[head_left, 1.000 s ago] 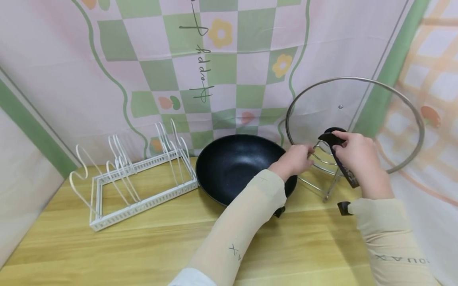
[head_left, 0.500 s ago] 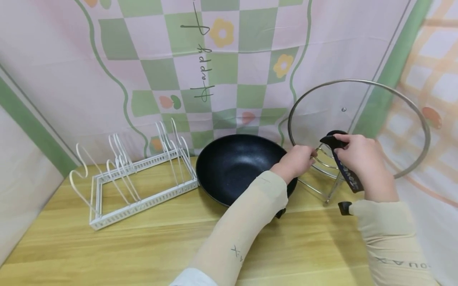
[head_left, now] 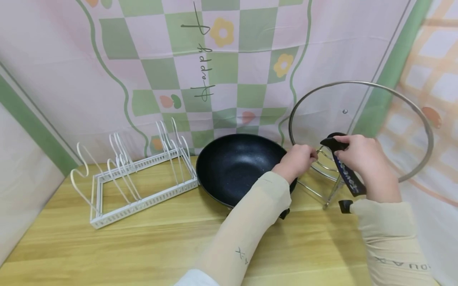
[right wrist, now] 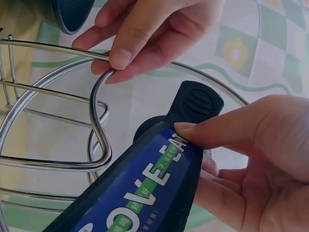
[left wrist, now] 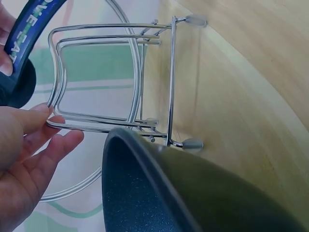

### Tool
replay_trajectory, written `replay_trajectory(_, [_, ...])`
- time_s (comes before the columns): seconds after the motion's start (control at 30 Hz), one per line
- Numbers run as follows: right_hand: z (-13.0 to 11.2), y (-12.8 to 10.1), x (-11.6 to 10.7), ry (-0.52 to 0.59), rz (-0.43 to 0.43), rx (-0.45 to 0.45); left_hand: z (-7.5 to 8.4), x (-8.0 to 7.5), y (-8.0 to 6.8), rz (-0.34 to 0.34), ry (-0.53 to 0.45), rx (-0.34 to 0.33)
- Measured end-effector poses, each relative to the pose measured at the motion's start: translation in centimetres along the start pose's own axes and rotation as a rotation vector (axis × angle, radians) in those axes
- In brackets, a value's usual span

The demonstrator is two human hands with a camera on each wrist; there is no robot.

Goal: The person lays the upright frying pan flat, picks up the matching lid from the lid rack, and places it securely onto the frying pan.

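A large glass lid (head_left: 358, 115) with a steel rim stands upright in a chrome wire stand (head_left: 323, 180) at the table's back right. My right hand (head_left: 343, 145) grips the lid's black and blue handle (head_left: 345, 169), thumb on its top end (right wrist: 193, 104). My left hand (head_left: 311, 153) pinches the top wire loop of the stand (right wrist: 96, 106) between thumb and fingers (right wrist: 125, 53). In the left wrist view the stand (left wrist: 116, 77) rises just behind the wok's rim (left wrist: 145, 164).
A black wok (head_left: 236, 167) sits on the wooden table (head_left: 143, 246) right beside the stand, under my left forearm. A white wire dish rack (head_left: 136, 174) stands at the back left. A checked cloth backdrop (head_left: 222, 59) closes off the rear and right.
The lid and my right hand have drifted slightly right and down. My left hand has stayed on the stand's wire.
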State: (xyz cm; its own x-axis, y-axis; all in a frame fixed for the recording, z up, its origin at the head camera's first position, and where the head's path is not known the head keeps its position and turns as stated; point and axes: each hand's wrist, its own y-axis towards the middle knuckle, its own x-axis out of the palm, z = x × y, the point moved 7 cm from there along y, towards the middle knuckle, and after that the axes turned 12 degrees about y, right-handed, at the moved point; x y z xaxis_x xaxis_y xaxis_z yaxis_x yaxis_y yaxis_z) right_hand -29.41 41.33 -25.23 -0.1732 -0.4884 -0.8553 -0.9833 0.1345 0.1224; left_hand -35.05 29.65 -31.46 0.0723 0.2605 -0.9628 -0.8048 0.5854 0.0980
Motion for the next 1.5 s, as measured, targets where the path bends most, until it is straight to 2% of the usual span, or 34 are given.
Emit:
replay_trajectory(0.23, [-0.4,-0.5,0.2,0.027,-0.009,0.011,0.0,0.1,-0.4,0.001,-0.018,-0.049])
replay_trajectory(0.7, [-0.4,-1.0,0.1,0.028,0.016,-0.001,0.2,0.0,-1.2,0.040,-0.046,-0.154])
replay_trajectory(1.0, [-0.3,-1.5,0.3,0.071,0.005,-0.024,0.1,0.3,-1.8,0.077,-0.082,-0.225])
replay_trajectory(1.07, [-0.2,-1.6,0.2,0.070,0.005,-0.031,0.2,0.2,-2.0,0.089,-0.097,-0.232])
replay_trajectory(1.3, [-0.1,-1.8,0.1,0.059,-0.003,-0.055,-0.7,0.2,-2.8,0.085,-0.267,-0.288])
replay_trajectory(1.5, [-0.2,-2.2,0.3,0.065,-0.027,-0.083,-0.9,0.1,-3.0,0.064,-0.326,-0.283])
